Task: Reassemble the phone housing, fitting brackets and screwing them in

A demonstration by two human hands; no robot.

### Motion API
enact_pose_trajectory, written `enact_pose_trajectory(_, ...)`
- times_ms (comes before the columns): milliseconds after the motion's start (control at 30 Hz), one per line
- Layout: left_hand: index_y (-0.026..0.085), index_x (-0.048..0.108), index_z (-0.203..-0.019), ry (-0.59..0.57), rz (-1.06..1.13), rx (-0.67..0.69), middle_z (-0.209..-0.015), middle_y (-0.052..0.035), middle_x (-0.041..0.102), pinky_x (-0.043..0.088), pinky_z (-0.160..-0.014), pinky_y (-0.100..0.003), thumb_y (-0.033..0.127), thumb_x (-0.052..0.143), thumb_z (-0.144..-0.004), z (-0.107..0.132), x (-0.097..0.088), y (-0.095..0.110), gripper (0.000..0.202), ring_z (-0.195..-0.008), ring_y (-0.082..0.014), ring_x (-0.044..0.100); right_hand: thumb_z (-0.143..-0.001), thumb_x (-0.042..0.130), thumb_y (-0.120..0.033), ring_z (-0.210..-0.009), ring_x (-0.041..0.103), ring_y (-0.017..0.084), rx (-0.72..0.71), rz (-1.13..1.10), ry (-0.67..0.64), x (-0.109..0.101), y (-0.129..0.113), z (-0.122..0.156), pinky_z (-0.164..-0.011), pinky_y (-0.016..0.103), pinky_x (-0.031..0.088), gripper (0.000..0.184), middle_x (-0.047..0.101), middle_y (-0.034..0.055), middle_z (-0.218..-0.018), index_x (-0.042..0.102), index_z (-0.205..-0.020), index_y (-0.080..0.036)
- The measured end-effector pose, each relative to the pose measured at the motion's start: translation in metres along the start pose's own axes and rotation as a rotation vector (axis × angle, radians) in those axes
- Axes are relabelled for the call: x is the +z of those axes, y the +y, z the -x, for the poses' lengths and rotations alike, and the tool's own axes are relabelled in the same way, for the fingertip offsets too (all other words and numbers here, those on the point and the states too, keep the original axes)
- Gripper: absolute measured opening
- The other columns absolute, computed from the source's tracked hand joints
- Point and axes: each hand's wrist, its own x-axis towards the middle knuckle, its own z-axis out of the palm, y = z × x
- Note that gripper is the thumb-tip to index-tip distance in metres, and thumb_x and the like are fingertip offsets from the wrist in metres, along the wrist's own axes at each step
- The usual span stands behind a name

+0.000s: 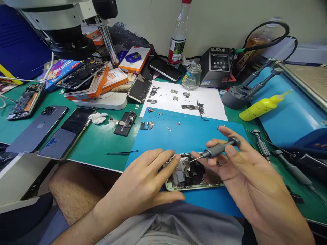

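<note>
An opened phone housing (178, 186) with a pale green edge lies on the blue mat (163, 136), its inside facing up. My left hand (148, 178) grips its left end, fingers over the far edge and thumb along the near edge. In my right hand (245, 163) is a grey screwdriver (217, 149), tilted with its thin tip pointing down and left into the housing. The tip is at or just above the crumpled grey parts near the middle; contact cannot be made out. My left fingers hide part of the housing's left side.
Small phone parts lie on the mat and on white paper (212, 92), among them a logic board (192, 107). Tweezers (122, 152) and a battery (125, 123) are to the left. A microscope (68, 30) overhangs the back left. More screwdrivers (293, 166) lie right.
</note>
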Motion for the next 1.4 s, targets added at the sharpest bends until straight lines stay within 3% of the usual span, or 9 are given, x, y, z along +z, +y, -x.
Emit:
enact_pose_trajectory(167, 0.009, 0.066, -0.142, 0.019, 0.042, -0.003, -0.139, -0.0155, 0.072, 0.059, -0.105, -0.042, 0.06, 0.059, -0.106, 0.001, 0.002, -0.003, 0.063, -0.123, -0.0301, 0.067, -0.096, 0.079, -0.038, -0.084, 0.076, 0.015, 0.042, -0.029, -0.054, 0.01, 0.005, -0.003, -0.094, 0.038, 0.069, 0.042, 0.077, 0.0027, -0.105, 0.065, -0.134, -0.029)
enact_pose_trajectory(567, 0.005, 0.065, -0.141, -0.016, 0.042, 0.003, -0.139, -0.0171, 0.07, 0.061, -0.103, -0.044, 0.059, 0.06, -0.106, -0.002, 0.004, -0.003, 0.064, -0.122, -0.032, 0.066, -0.097, 0.078, -0.04, -0.088, 0.078, 0.019, -0.048, 0.053, -0.015, 0.002, 0.01, 0.0, -0.087, 0.041, 0.071, 0.043, 0.077, 0.0034, -0.108, 0.064, -0.135, -0.028)
enact_pose_trajectory(667, 0.003, 0.065, -0.14, -0.013, 0.015, 0.019, -0.137, -0.0191, 0.071, 0.062, -0.097, -0.044, 0.057, 0.057, -0.107, -0.005, 0.004, -0.001, 0.064, -0.117, -0.0325, 0.067, -0.1, 0.074, -0.038, -0.086, 0.078, 0.017, -0.243, 0.133, 0.112, 0.006, 0.015, 0.008, -0.083, 0.035, 0.072, 0.039, 0.077, 0.0024, -0.109, 0.063, -0.137, -0.031)
enact_pose_trajectory(733, 0.002, 0.065, -0.138, -0.005, 0.019, 0.019, -0.134, -0.0195, 0.071, 0.062, -0.095, -0.044, 0.057, 0.056, -0.108, -0.007, 0.003, 0.001, 0.063, -0.114, -0.0323, 0.068, -0.103, 0.07, -0.033, -0.098, 0.079, 0.02, -0.447, 0.25, 0.257, 0.008, 0.022, 0.016, -0.081, 0.033, 0.071, 0.04, 0.076, 0.0033, -0.112, 0.06, -0.142, -0.033)
enact_pose_trajectory(800, 0.002, 0.066, -0.138, 0.007, 0.035, 0.003, -0.132, -0.0196, 0.071, 0.062, -0.094, -0.045, 0.056, 0.054, -0.109, -0.009, 0.002, 0.003, 0.062, -0.113, -0.0323, 0.068, -0.104, 0.068, -0.027, -0.108, 0.078, 0.025, -0.646, 0.391, 0.334, 0.008, 0.031, 0.023, -0.081, 0.038, 0.071, 0.047, 0.076, 0.005, -0.115, 0.056, -0.148, -0.036)
enact_pose_trajectory(900, 0.004, 0.067, -0.136, 0.019, 0.084, -0.058, -0.126, -0.0184, 0.072, 0.062, -0.09, -0.046, 0.058, 0.05, -0.11, -0.012, 0.002, 0.006, 0.062, -0.108, -0.032, 0.068, -0.099, 0.07, -0.016, -0.102, 0.08, 0.032, -0.895, 0.646, 0.274, 0.005, 0.043, 0.028, -0.082, 0.053, 0.07, 0.063, 0.079, 0.0069, -0.113, 0.052, -0.155, -0.037)
enact_pose_trajectory(967, 0.007, 0.068, -0.133, 0.018, 0.121, -0.099, -0.117, -0.0164, 0.072, 0.062, -0.084, -0.046, 0.062, 0.048, -0.109, -0.014, 0.003, 0.008, 0.064, -0.101, -0.031, 0.068, -0.095, 0.07, -0.009, -0.098, 0.081, 0.033, -1.006, 0.796, 0.218, 0.001, 0.047, 0.027, -0.084, 0.055, 0.069, 0.069, 0.081, 0.0077, -0.112, 0.052, -0.156, -0.035)
enact_pose_trajectory(1200, 0.01, 0.074, -0.118, 0.092, 0.156, -0.14, -0.098, -0.0112, 0.069, 0.058, -0.073, -0.043, 0.067, 0.046, -0.105, -0.018, 0.009, 0.01, 0.065, -0.086, -0.0271, 0.062, -0.094, 0.068, -0.002, -0.109, 0.08, 0.03, -1.212, 0.969, 0.051, -0.005, 0.056, 0.02, -0.088, 0.053, 0.071, 0.076, 0.083, 0.0061, -0.119, 0.05, -0.16, -0.033)
enact_pose_trajectory(1400, 0.01, 0.075, -0.112, 0.121, 0.213, -0.17, -0.096, -0.0099, 0.068, 0.056, -0.075, -0.043, 0.069, 0.048, -0.103, -0.018, 0.012, 0.009, 0.066, -0.086, -0.0268, 0.061, -0.092, 0.069, -0.003, -0.112, 0.079, 0.03, -1.222, 0.972, 0.057, -0.008, 0.061, 0.018, -0.091, 0.05, 0.07, 0.075, 0.082, 0.0066, -0.119, 0.052, -0.16, -0.03)
